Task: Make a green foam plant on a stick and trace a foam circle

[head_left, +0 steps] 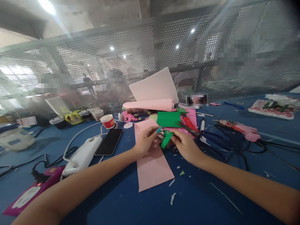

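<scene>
A narrow bright green strip [166, 140], looped at the top, hangs between my two hands above a pink sheet [153, 170]. My right hand [185, 144] pinches this strip near its upper end. The fingers of my left hand [147, 141] are closed just left of it, with a teal tip showing at the thumb; whatever they grip is hidden. Behind the hands lies a wider green sheet [168, 119] on bright pink sheets. Dark-bladed scissors [188, 128] rest beside my right hand, their blades pointing to the far left.
A black phone [109, 142], a white power strip [82, 156] and a paper cup [107, 121] stand left. Right lie a pink glue gun [248, 132] and tangled dark cables. A pink roll [150, 104] lies ahead, before a perforated metal screen [150, 62]. Scraps dot the blue table [197, 200].
</scene>
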`<state>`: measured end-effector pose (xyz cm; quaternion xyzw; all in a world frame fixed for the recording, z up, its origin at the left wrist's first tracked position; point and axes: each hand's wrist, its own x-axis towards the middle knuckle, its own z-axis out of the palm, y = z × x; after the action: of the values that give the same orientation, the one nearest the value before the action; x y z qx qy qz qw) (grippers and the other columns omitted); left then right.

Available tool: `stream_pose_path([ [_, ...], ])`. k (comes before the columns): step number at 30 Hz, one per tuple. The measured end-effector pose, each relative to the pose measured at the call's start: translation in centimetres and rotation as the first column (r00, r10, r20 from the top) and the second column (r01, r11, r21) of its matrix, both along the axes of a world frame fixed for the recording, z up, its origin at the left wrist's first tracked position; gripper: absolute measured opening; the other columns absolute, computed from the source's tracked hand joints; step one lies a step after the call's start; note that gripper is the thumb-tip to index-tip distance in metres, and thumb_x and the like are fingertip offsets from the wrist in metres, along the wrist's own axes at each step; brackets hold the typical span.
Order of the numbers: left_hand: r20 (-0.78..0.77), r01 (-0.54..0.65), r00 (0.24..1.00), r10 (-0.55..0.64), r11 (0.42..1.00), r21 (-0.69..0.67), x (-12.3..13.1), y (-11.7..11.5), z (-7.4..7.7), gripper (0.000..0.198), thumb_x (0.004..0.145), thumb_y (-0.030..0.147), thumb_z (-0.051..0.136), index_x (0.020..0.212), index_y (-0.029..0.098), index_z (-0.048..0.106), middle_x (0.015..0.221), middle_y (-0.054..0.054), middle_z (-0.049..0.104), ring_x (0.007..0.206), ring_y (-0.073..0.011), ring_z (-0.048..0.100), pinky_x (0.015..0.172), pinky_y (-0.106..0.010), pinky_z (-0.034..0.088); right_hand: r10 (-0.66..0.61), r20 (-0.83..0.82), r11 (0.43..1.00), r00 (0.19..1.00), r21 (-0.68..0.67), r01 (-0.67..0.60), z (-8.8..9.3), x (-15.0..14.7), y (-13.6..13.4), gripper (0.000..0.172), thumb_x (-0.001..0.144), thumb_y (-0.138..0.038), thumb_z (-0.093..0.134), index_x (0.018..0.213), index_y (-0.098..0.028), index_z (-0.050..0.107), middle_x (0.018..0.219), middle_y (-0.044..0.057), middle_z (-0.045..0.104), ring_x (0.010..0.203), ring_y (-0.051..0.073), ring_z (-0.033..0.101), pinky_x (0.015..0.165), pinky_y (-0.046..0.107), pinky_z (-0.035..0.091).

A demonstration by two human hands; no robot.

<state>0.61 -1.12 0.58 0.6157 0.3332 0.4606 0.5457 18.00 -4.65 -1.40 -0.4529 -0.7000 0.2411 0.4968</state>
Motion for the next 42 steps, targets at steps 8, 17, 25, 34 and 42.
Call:
stream_pose_path([
  [8,0.045,-0.127,0.992,0.121,0.978,0.165,-0.8,1.2,-1.1,0.043,0.081,0.045,0.060,0.118,0.023,0.059,0.125,-0.008,0.055,0.098,-0.0151,0.058,0.089,-0.030,0.047,0.142,-0.225,0.986,0.964,-0.052,-0.157,0.0,-0.1,0.0,0.025,0.087,-0.036,0.053,0.101,-0.021,0.066,0.077,0.002,0.065,0.061,0.016,0.060,0.052,0.026,0.050],
  [17,0.210,0.214,0.953,-0.216,0.976,0.034,-0.8,0.2,-0.1,0.048,0.079,0.042,0.053,0.123,0.024,0.059,0.125,-0.008,0.060,0.112,-0.0247,0.057,0.097,-0.040,0.043,0.112,-0.342,0.988,0.933,-0.066,-0.142,0.3,0.0,0.1,0.032,0.086,-0.045,0.055,0.105,-0.022,0.067,0.071,0.003,0.064,0.062,0.018,0.062,0.052,0.028,0.053],
  [25,0.121,0.115,0.986,-0.113,0.993,-0.012,-0.7,0.7,-0.4,0.052,0.069,0.016,0.062,0.120,0.026,0.062,0.116,-0.007,0.064,0.105,-0.0224,0.058,0.090,-0.036,0.048,0.062,-0.319,0.992,0.946,-0.082,-0.093,0.4,0.1,0.0,0.037,0.086,-0.049,0.053,0.108,-0.022,0.065,0.062,0.001,0.059,0.054,0.018,0.062,0.051,0.030,0.052],
  [34,0.135,0.135,0.982,-0.129,0.990,-0.040,-0.7,0.4,0.0,0.038,0.075,0.021,0.058,0.112,0.020,0.066,0.109,-0.009,0.066,0.095,-0.0203,0.062,0.084,-0.033,0.050,0.073,-0.312,0.990,0.947,-0.090,-0.106,0.3,0.0,0.1,0.035,0.086,-0.045,0.054,0.107,-0.021,0.065,0.060,0.000,0.058,0.053,0.017,0.060,0.053,0.030,0.052],
  [42,0.120,0.097,0.989,-0.092,0.995,-0.031,-0.6,0.4,-0.3,0.040,0.072,0.023,0.069,0.112,0.021,0.066,0.107,-0.008,0.068,0.091,-0.0182,0.064,0.081,-0.031,0.050,0.088,-0.302,0.991,0.949,-0.066,-0.113,0.2,-0.1,0.1,0.034,0.087,-0.043,0.053,0.109,-0.021,0.066,0.058,-0.001,0.058,0.052,0.017,0.059,0.054,0.031,0.053],
])
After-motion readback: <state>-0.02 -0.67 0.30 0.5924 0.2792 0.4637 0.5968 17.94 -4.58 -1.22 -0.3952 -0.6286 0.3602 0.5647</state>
